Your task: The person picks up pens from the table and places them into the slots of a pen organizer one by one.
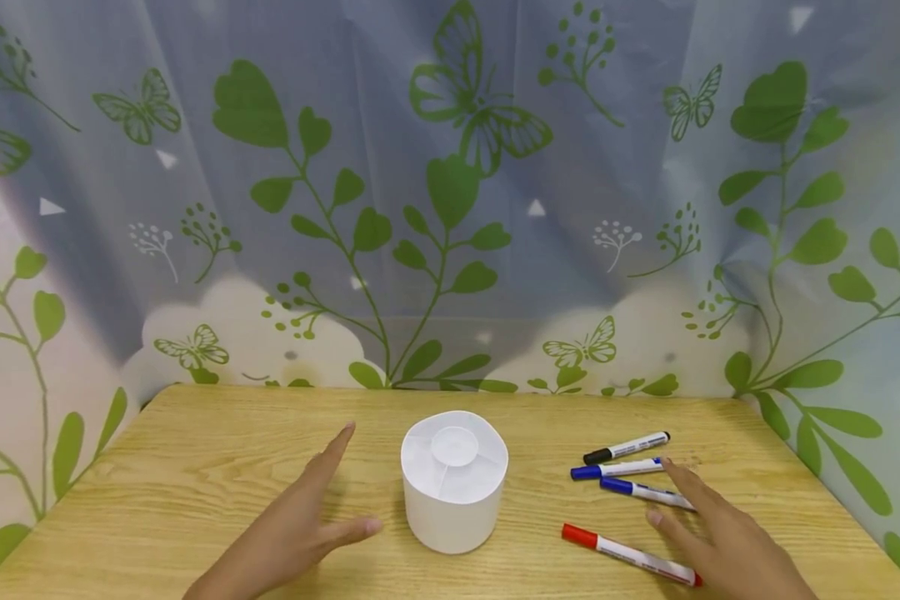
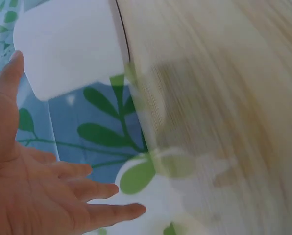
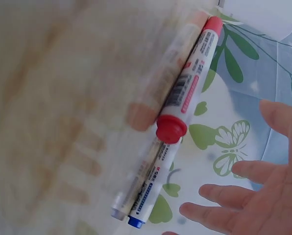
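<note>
A white round pen holder (image 1: 453,521) with inner dividers stands upright in the middle of the wooden table. To its left, my left hand (image 1: 288,521) hovers with thumb and fingers spread, apart from the holder and with nothing in it. My right hand (image 1: 735,542) is held over the markers on the right, its fingers extended and gripping nothing. Near it lie a black-capped marker (image 1: 627,447), a blue-capped marker (image 1: 618,469), a second blue-capped marker (image 1: 648,492) partly hidden by the fingers, and a red marker (image 3: 190,81) closest to the front.
The wooden table (image 1: 217,467) reflects light in both wrist views. Behind its far edge hangs a curtain (image 1: 390,275) printed with green leaves and butterflies.
</note>
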`<state>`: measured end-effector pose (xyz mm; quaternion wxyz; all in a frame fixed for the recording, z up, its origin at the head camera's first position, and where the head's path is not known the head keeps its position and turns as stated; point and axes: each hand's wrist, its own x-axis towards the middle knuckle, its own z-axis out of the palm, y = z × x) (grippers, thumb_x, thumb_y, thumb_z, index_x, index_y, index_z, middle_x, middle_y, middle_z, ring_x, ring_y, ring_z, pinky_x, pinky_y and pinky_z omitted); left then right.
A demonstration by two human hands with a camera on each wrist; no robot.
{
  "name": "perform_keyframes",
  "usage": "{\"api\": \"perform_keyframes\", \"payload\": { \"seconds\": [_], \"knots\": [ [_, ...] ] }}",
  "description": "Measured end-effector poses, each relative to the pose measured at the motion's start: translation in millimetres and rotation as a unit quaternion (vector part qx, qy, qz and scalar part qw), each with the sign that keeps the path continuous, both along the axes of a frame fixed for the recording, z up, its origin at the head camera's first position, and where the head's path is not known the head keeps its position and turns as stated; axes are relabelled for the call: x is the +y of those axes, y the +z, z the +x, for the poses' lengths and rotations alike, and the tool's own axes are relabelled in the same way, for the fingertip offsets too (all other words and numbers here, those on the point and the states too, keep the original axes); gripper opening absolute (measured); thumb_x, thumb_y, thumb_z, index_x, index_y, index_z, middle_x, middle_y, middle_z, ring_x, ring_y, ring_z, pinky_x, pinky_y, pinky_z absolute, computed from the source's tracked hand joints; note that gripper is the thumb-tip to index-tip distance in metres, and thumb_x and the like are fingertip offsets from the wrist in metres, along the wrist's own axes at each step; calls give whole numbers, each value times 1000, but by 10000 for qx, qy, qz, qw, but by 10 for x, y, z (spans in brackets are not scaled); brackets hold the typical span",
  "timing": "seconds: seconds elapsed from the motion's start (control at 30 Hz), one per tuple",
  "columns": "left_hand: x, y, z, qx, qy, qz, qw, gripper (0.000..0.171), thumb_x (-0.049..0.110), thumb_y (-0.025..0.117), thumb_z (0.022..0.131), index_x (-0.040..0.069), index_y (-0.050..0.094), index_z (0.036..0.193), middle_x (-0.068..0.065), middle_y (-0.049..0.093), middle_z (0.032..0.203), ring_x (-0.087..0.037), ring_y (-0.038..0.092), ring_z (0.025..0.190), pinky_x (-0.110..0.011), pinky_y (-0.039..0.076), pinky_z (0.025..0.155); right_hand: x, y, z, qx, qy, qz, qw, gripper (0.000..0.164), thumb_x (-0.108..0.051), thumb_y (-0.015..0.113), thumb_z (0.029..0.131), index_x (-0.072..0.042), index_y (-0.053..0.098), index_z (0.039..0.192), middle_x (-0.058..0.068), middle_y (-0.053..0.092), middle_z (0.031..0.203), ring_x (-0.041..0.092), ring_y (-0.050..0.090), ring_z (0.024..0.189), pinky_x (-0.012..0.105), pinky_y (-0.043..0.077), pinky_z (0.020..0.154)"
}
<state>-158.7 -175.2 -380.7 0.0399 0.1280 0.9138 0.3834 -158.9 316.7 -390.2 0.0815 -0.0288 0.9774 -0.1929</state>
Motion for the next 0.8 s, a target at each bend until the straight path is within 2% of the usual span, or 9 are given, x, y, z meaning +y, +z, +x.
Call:
{"api": "perform_keyframes", "payload": {
  "seconds": [0.13,0.3,0.4,0.6,0.8],
  "knots": [
    [101,8,-35,-62,-42,417,9991,114,51,82,87,22,9,170,-18,17,174,-50,25,155,-73,30,118,-10,-27,-6,-187,-94,-266,9994,91,-64,49,104,-8,16,168,38,37,159,63,49,134,71,52,92],
    [210,7,-75,-177,15,631,9979,116,50,87,83,27,13,169,-18,23,173,-52,32,152,-73,34,116,-9,-49,-9,-345,-216,-555,9976,90,-59,55,104,-3,21,166,38,45,154,59,54,130,68,53,93],
    [272,1,-103,-293,-61,873,9957,118,46,89,82,25,13,169,-19,23,173,-53,29,153,-76,31,115,-1,-53,6,-457,-301,-810,9952,87,-55,57,104,1,26,164,37,47,152,53,60,126,64,56,92],
    [398,-26,-177,-467,-288,1472,9876,124,36,93,79,20,11,170,-19,13,175,-50,13,159,-77,18,120,38,-74,45,-600,-342,-1297,9891,81,-46,61,105,5,30,160,33,60,141,45,68,116,57,59,89],
    [475,-64,-275,-494,-462,1849,9804,123,32,94,79,17,11,169,-18,11,175,-47,11,160,-70,20,123,74,-141,37,-723,-459,-1754,9808,77,-41,65,104,7,36,157,26,67,134,41,70,114,53,60,91]
  ]
}}
